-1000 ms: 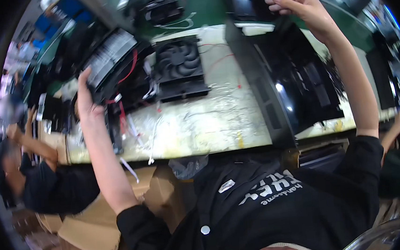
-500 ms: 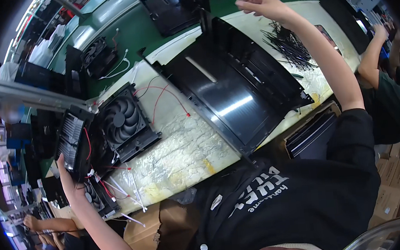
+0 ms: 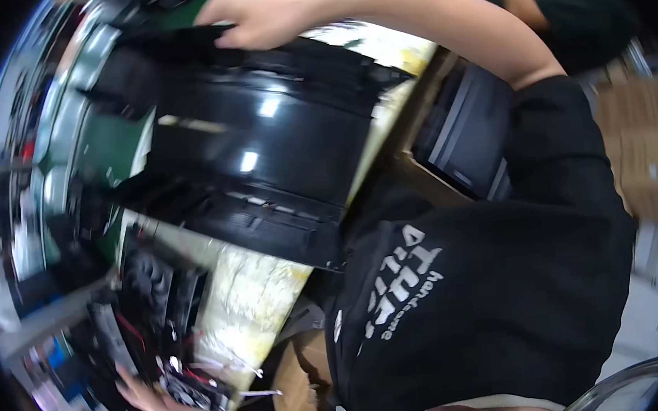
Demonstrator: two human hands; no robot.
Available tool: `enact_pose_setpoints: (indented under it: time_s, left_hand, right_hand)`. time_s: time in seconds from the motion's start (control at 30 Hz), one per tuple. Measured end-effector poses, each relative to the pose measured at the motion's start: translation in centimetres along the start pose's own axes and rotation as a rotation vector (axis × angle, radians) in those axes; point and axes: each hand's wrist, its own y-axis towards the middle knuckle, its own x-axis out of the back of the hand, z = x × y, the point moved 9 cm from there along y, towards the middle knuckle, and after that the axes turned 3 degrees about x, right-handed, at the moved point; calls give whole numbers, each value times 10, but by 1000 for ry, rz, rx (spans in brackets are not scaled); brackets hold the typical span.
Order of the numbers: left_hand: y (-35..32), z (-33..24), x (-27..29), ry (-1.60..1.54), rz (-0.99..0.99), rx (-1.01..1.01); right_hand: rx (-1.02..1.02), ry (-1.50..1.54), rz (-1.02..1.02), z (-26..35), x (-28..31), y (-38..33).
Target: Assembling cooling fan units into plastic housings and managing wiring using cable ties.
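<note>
My right hand [image 3: 252,18] is at the far edge of a large black plastic housing [image 3: 263,149], its fingers curled on a dark upright part there. The housing lies on the table, with glossy flat panels and ribbed sides. At the lower left, my left hand [image 3: 143,396] has its fingers stretched out beside a dark finned part [image 3: 111,338]. I see nothing held in that hand. Near it are a black fan in a frame [image 3: 149,277] and a smaller fan [image 3: 193,390] with red and white wires. Motion blurs fine detail.
Wrinkled clear film [image 3: 247,289] covers the pale tabletop. An open carton [image 3: 462,129] with dark panels stands right of the table. Brown boxes [image 3: 637,142] are stacked farther right. A co-worker in a dark shirt [image 3: 585,23] is at the upper right.
The view has turned. My right hand has gone from the air above the table to the housing's far edge. The housing now appears closer to the fans. My left hand stays by the finned part.
</note>
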Motion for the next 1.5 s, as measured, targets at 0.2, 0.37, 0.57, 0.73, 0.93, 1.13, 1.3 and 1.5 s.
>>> enact_pose_setpoints:
  time_s: [0.2, 0.37, 0.57, 0.73, 0.93, 1.13, 1.3, 1.5]
  left_hand:
    - [-118, -63, -150, -355, 769, -79]
    - [-271, -108, -220, -912, 1617, -65]
    - [-511, -153, -323, -404, 1746, -137]
    - [-560, -143, -354, -323, 1828, -233]
    - [-500, -129, -359, -427, 1612, -197]
    - [-406, -127, -295, -483, 1391, -335]
    - [-326, -115, -262, -546, 1224, -212]
    - [-239, -236, -256, -668, 811, -378]
  right_hand:
    - [-110, -9, -422, 16, 83, -126]
    - [25, 152, -690, 37, 122, -291]
    - [-534, 547, -951, 21, 79, -448]
    - [-834, 456, -955, -26, 34, -554]
    - [-1071, -81, -824, -92, -11, -624]
    - [-1286, -39, -846, -110, -62, -650]
    - [-1691, -280, -99, -60, -21, -556]
    - [-443, 40, -301, -51, 116, -205]
